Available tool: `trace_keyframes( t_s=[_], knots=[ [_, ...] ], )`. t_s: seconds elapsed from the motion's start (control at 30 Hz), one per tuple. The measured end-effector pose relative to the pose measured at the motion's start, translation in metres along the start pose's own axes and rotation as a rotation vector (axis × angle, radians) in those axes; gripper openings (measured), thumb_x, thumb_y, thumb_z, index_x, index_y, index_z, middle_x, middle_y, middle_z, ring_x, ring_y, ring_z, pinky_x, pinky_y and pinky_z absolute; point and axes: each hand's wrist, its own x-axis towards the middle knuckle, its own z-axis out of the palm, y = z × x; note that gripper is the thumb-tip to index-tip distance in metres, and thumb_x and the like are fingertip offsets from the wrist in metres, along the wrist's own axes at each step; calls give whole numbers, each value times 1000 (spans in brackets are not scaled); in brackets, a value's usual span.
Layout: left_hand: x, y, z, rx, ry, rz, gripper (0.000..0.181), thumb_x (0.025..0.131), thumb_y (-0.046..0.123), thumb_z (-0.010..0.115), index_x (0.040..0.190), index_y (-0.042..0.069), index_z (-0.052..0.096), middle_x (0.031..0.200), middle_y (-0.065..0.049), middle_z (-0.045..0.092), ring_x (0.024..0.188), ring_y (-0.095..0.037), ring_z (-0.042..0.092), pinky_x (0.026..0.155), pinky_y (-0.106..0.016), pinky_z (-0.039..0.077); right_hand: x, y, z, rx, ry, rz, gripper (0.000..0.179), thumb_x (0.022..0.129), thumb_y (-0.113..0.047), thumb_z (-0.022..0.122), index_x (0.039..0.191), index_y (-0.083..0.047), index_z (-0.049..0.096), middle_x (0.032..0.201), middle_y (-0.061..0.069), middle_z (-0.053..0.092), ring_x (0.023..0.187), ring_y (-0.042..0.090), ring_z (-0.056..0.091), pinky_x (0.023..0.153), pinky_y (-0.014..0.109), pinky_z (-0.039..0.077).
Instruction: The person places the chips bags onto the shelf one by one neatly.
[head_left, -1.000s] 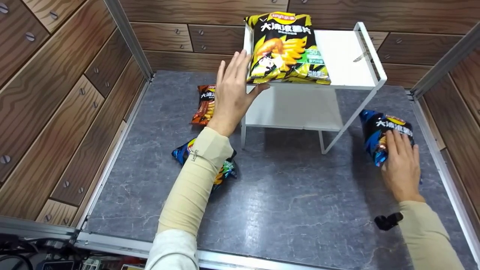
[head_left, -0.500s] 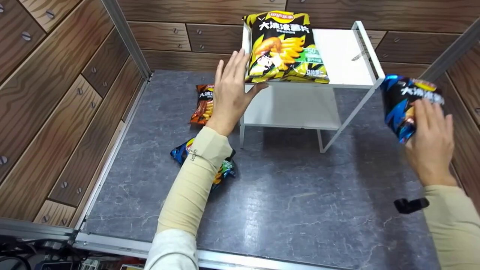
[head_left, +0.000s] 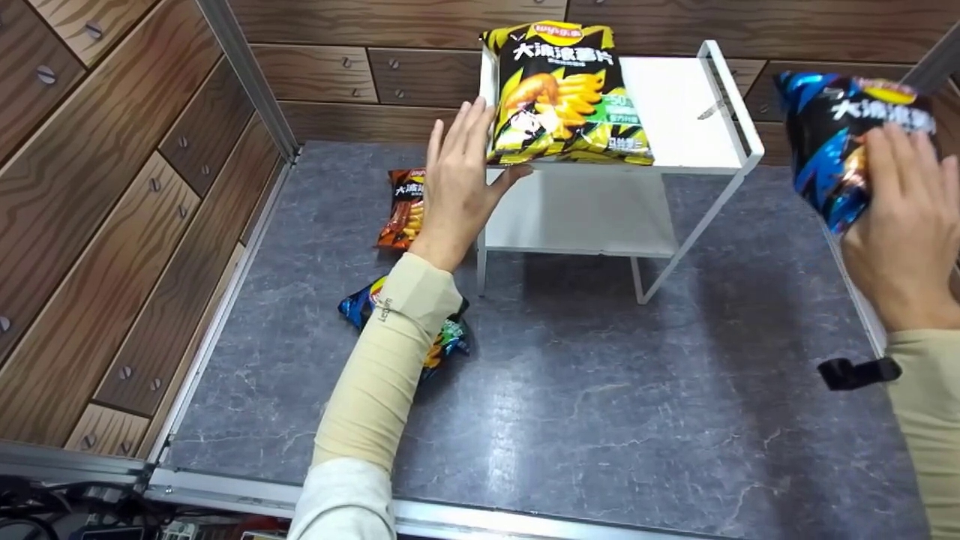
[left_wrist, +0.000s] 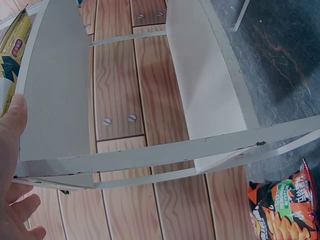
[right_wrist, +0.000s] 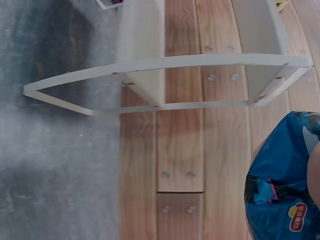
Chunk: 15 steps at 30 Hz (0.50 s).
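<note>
My right hand (head_left: 904, 225) grips a blue and black bag of potato chips (head_left: 829, 142), raised to the right of a white two-tier shelf rack (head_left: 667, 112). The same chip bag (right_wrist: 272, 195) fills the lower right of the right wrist view. At the rack's front left corner, my left hand (head_left: 459, 184) holds the frame, its thumb (left_wrist: 16, 112) along the front edge and its fingers on the outer side. On the top tier, against the left end, lies a yellow and black chip bag (head_left: 559, 97) with its front up.
An orange chip bag (head_left: 401, 210) lies on the dark marbled floor left of the rack, partly behind my left hand. Nearer, another blue chip bag (head_left: 360, 304) is partly covered by my left forearm. Wood-patterned walls (head_left: 135, 247) enclose the space.
My right hand has lifted the blue chip bag from near the floor, up and to the right. The left hand stays at the rack's corner, and the view has shifted slightly.
</note>
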Motion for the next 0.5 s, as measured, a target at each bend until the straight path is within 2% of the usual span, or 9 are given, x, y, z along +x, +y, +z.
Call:
trace_keyframes(
  t_s=[0.3, 0.5],
  knots=[
    [1, 0, 0, 3, -11, -1, 83, 85, 58, 66, 148, 8, 45, 157, -7, 41, 149, -19, 33, 128, -36, 10, 28, -25, -15, 9, -32, -46, 63, 89, -4, 62, 149, -11, 43, 157, 14, 40, 149, 37, 30, 126, 49, 11],
    [0, 0, 0, -2, -8, -2, 83, 85, 58, 66, 147, 8, 45, 157, -6, 41, 149, -19, 33, 128, -37, 10, 46, -46, -17, -11, -8, -113, 59, 89, -4, 60, 147, -10, 46, 155, 13, 44, 147, 37, 34, 126, 51, 14]
  ],
)
